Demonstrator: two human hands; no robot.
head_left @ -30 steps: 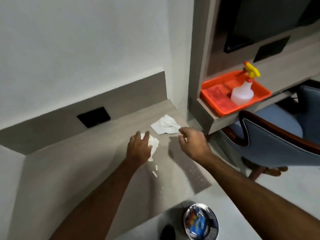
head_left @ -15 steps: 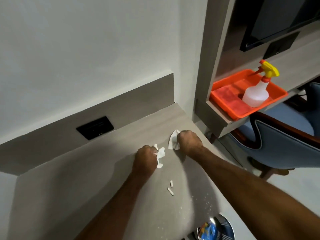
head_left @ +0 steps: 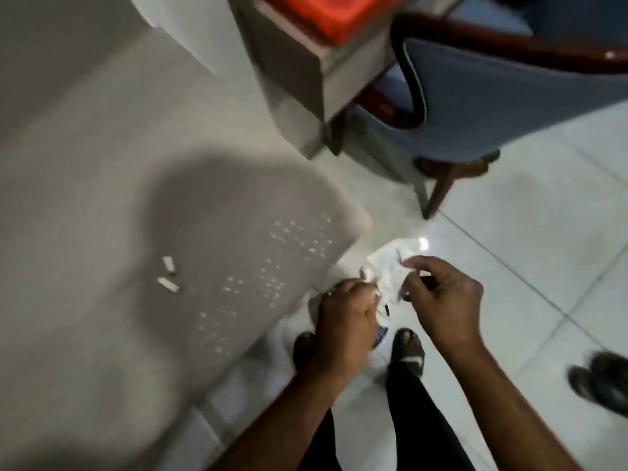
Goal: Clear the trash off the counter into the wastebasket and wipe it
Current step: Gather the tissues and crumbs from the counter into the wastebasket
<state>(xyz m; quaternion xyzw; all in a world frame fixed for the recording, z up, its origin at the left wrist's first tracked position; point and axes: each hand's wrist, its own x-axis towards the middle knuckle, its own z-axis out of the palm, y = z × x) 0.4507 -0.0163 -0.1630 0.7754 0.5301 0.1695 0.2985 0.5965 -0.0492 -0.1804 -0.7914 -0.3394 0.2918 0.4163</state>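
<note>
One grey bench filled the left of the blurred frame; one blue chair stood at 1 o'clock. Crumpled white tissue, count unclear, hung off the bench's corner at 5 o'clock. Left hand was fisted, grip closed; its contents could not be told. Right hand pinched the tissue. Two small white scraps lay on the bench, long axes toward 10–11 o'clock, amid scattered crumbs.
</note>
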